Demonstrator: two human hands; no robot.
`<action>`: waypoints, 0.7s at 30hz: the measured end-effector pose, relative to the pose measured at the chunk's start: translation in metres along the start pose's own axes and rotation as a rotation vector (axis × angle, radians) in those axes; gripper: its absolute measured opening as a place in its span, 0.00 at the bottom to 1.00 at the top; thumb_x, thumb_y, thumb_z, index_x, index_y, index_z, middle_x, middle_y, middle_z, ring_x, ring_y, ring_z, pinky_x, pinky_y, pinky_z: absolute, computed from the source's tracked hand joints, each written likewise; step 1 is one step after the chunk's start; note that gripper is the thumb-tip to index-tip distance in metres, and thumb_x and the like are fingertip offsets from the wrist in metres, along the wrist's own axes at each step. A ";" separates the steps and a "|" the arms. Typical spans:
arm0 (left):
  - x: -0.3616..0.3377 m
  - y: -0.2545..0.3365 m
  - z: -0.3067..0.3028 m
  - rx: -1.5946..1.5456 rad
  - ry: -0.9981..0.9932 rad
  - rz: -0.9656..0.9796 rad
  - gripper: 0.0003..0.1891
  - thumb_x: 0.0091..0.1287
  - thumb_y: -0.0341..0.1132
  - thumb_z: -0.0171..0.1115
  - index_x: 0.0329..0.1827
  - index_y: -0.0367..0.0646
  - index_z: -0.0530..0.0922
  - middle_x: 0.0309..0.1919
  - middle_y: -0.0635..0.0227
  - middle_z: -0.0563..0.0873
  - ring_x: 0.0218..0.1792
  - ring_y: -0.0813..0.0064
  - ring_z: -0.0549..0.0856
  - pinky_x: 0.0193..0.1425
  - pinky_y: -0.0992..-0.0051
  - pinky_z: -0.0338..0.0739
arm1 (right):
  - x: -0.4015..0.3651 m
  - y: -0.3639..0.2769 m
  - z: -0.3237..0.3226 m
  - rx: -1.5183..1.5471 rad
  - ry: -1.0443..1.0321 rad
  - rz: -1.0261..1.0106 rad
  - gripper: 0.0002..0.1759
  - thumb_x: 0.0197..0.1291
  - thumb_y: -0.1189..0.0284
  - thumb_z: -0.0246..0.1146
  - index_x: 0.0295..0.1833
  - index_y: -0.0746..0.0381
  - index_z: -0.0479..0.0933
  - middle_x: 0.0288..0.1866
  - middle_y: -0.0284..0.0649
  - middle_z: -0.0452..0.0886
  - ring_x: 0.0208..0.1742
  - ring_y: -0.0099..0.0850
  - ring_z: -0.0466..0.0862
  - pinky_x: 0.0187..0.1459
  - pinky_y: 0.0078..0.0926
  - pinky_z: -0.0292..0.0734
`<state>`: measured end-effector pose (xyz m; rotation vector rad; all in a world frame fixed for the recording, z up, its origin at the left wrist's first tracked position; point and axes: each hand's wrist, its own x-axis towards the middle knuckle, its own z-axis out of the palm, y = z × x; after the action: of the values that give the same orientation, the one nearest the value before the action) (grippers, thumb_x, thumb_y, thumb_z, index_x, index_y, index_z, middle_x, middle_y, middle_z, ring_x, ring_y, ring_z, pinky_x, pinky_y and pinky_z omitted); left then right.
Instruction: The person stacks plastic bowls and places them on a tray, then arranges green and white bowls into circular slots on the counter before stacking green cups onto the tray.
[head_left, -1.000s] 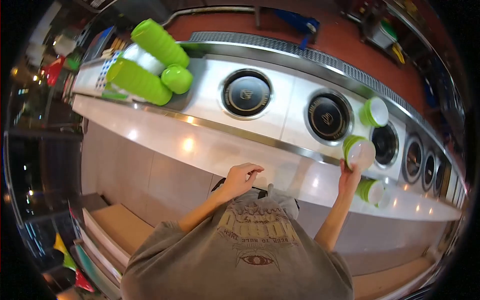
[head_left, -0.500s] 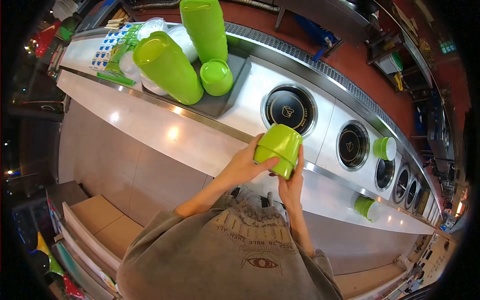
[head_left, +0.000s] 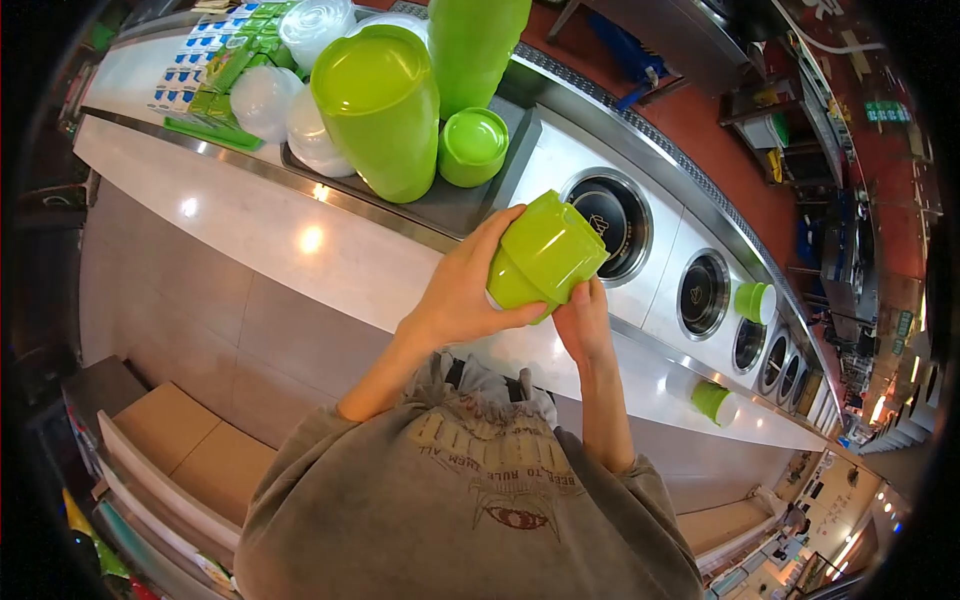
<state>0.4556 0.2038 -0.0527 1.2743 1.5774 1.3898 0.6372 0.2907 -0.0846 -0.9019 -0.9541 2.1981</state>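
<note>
A short stack of green cups (head_left: 548, 252) is held between both hands above the counter edge. My left hand (head_left: 462, 290) wraps round its left side, with the thumb along the bottom. My right hand (head_left: 586, 322) grips its lower right side with the fingers. Beyond, on a dark tray (head_left: 515, 165), stand a tall green stack (head_left: 385, 115), another tall green stack (head_left: 476, 50) and a small green stack (head_left: 473, 147).
Clear plastic bowls (head_left: 268, 103) and blue-white cartons (head_left: 190, 75) lie at the upper left. Round black burners (head_left: 704, 293) line the counter to the right. Green-and-white cups (head_left: 755, 302) stand by them, and more green cups (head_left: 713, 402) stand on the nearer ledge.
Both hands have brought the held cups slightly up and left, nearer the tray, and the cups are tilted more. The view has shifted, so the tray's stacks look larger.
</note>
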 end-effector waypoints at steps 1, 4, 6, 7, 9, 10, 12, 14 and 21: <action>0.002 -0.003 -0.006 -0.006 -0.024 0.006 0.51 0.48 0.43 0.79 0.75 0.40 0.59 0.64 0.51 0.76 0.64 0.55 0.78 0.67 0.64 0.71 | 0.003 -0.002 0.000 -0.065 -0.030 0.003 0.55 0.51 0.52 0.76 0.77 0.62 0.53 0.71 0.41 0.68 0.69 0.37 0.72 0.68 0.39 0.69; 0.010 -0.013 -0.020 0.025 -0.053 0.084 0.54 0.45 0.43 0.81 0.75 0.40 0.59 0.66 0.51 0.74 0.65 0.54 0.77 0.68 0.64 0.71 | 0.017 -0.010 0.000 -0.163 -0.097 0.026 0.57 0.45 0.57 0.81 0.75 0.64 0.56 0.70 0.40 0.70 0.69 0.35 0.72 0.68 0.37 0.69; 0.017 -0.019 -0.024 0.066 -0.053 0.149 0.55 0.43 0.43 0.82 0.75 0.40 0.59 0.67 0.51 0.73 0.66 0.53 0.76 0.68 0.63 0.70 | 0.028 -0.016 0.002 -0.191 -0.138 0.051 0.59 0.42 0.59 0.83 0.75 0.63 0.56 0.69 0.40 0.70 0.69 0.35 0.72 0.68 0.37 0.69; 0.021 -0.021 -0.025 0.109 -0.020 0.225 0.55 0.43 0.43 0.83 0.75 0.40 0.60 0.68 0.50 0.72 0.67 0.53 0.75 0.69 0.63 0.69 | 0.033 -0.020 0.006 -0.217 -0.141 0.021 0.60 0.40 0.61 0.84 0.75 0.63 0.56 0.69 0.40 0.71 0.69 0.35 0.72 0.69 0.36 0.69; 0.030 -0.025 -0.027 0.150 0.019 0.294 0.55 0.43 0.43 0.83 0.75 0.39 0.60 0.69 0.50 0.71 0.67 0.53 0.74 0.71 0.63 0.68 | 0.047 -0.025 0.008 -0.222 -0.150 0.001 0.59 0.37 0.69 0.85 0.74 0.63 0.57 0.68 0.42 0.70 0.69 0.35 0.71 0.69 0.37 0.68; 0.035 -0.026 -0.029 0.190 0.044 0.309 0.56 0.43 0.44 0.83 0.75 0.38 0.59 0.68 0.48 0.72 0.67 0.53 0.75 0.70 0.63 0.70 | 0.055 -0.028 0.012 -0.223 -0.152 0.008 0.59 0.37 0.69 0.85 0.74 0.63 0.57 0.68 0.42 0.70 0.69 0.35 0.71 0.69 0.37 0.68; 0.044 -0.029 -0.029 0.231 0.070 0.321 0.57 0.43 0.45 0.84 0.76 0.37 0.58 0.68 0.47 0.72 0.66 0.53 0.76 0.69 0.63 0.71 | 0.069 -0.042 0.026 -0.423 -0.187 -0.133 0.58 0.38 0.75 0.83 0.74 0.62 0.57 0.69 0.42 0.69 0.70 0.35 0.70 0.70 0.37 0.68; 0.052 -0.037 -0.023 0.316 0.245 0.399 0.60 0.41 0.46 0.84 0.77 0.36 0.57 0.63 0.46 0.77 0.60 0.53 0.81 0.61 0.65 0.77 | 0.087 -0.050 0.035 -0.460 -0.226 -0.175 0.57 0.38 0.76 0.81 0.74 0.62 0.57 0.69 0.43 0.69 0.71 0.34 0.69 0.71 0.36 0.65; 0.062 -0.072 0.010 0.435 0.469 0.113 0.56 0.48 0.44 0.80 0.76 0.29 0.55 0.63 0.43 0.76 0.53 0.52 0.85 0.51 0.68 0.83 | 0.155 -0.057 0.043 -0.822 -0.391 -0.408 0.62 0.32 0.67 0.83 0.75 0.63 0.56 0.69 0.44 0.69 0.72 0.36 0.68 0.73 0.35 0.59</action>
<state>0.4291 0.2686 -0.1176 1.3614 2.2517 1.5488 0.5234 0.4178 -0.0724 -0.5138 -2.1032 1.6348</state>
